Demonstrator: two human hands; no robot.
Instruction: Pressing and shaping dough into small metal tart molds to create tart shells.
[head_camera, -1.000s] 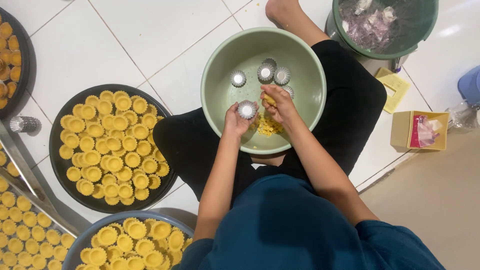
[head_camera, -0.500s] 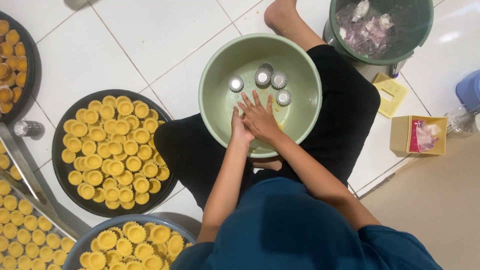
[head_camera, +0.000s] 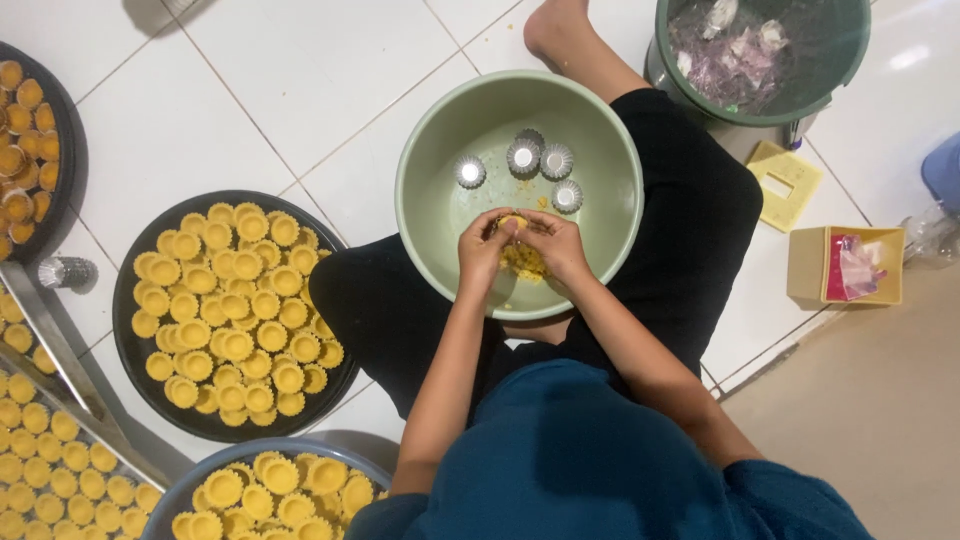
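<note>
A pale green bowl (head_camera: 430, 170) rests on my lap. Inside it lie several small fluted metal tart moulds (head_camera: 523, 156) and a lump of yellow dough (head_camera: 522, 262). Both hands meet over the near side of the bowl. My left hand (head_camera: 484, 250) and my right hand (head_camera: 551, 243) pinch the dough together, fingertips touching above the lump. My forearms reach down from my blue shirt.
A round black tray (head_camera: 135, 385) full of yellow tart shells sits on the white tiled floor at left. More shell-filled trays lie at the far left (head_camera: 68, 180) and bottom (head_camera: 180, 490). A lone mould stack (head_camera: 66, 271), a dark green bin (head_camera: 690, 85) and a yellow box (head_camera: 810, 266) stand nearby.
One second ago my left hand held a metal mould; now that hand has no mould and both hands are pressed on the dough. The bowl holds one more mould than before.
</note>
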